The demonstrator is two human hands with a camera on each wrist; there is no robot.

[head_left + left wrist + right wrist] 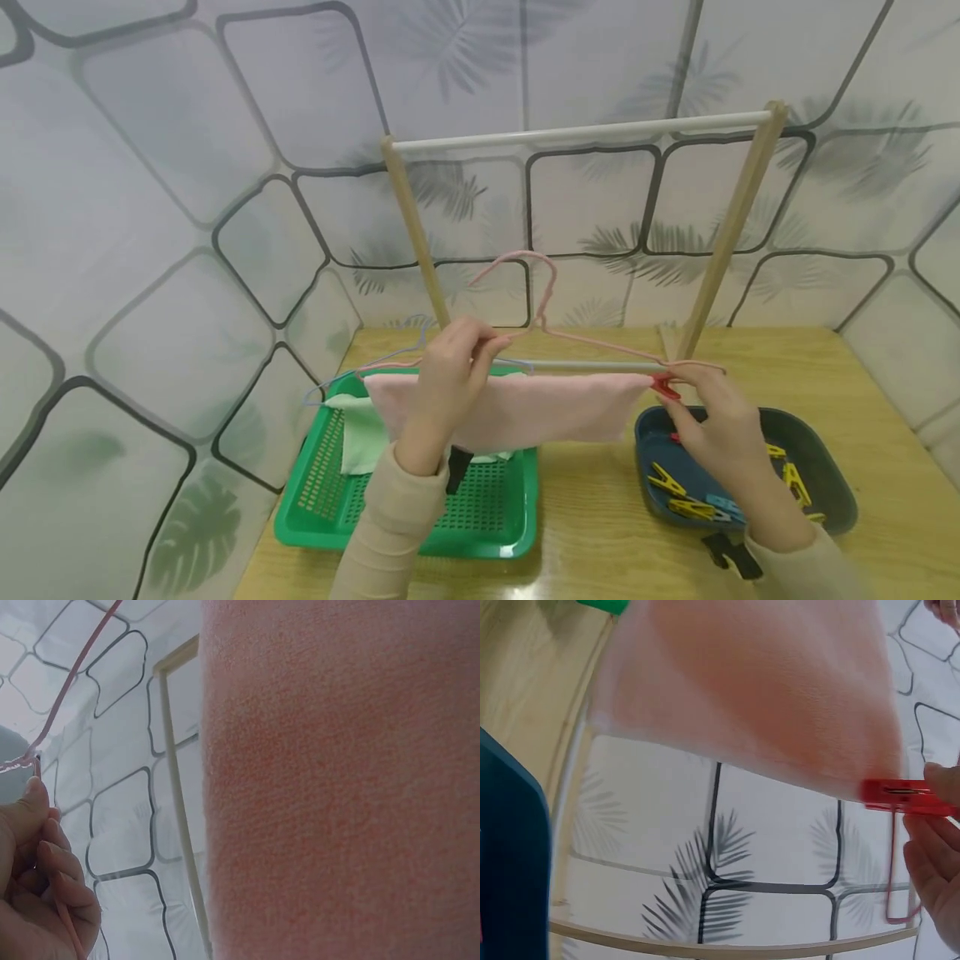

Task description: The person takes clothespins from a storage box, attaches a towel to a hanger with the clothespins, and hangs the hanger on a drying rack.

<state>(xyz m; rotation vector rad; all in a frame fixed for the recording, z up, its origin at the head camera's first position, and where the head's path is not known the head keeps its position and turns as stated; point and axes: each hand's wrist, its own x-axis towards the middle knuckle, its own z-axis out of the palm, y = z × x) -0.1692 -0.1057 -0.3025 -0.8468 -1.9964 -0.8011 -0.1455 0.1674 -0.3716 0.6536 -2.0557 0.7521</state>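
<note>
My left hand (446, 383) grips the left arm of a pink clothes hanger (551, 302) below its hook. A pink towel (551, 408) hangs from the hanger's lower bar and fills much of the left wrist view. With thumb and fingers, my right hand (720, 425) pinches a red clothespin (904, 796) at the towel's upper right corner, beside the hanger's right end. In the right wrist view, the clothespin's jaws lie on the towel's edge. The towel's left upper corner shows no clothespin in the head view.
A green basket (480, 546) with a light green cloth (362, 440) stands on the left, a blue hanger (330, 385) above it. At right, a dark blue basin (840, 492) holds several yellow and blue clothespins. Behind stands a wooden rack with a white rail (585, 133).
</note>
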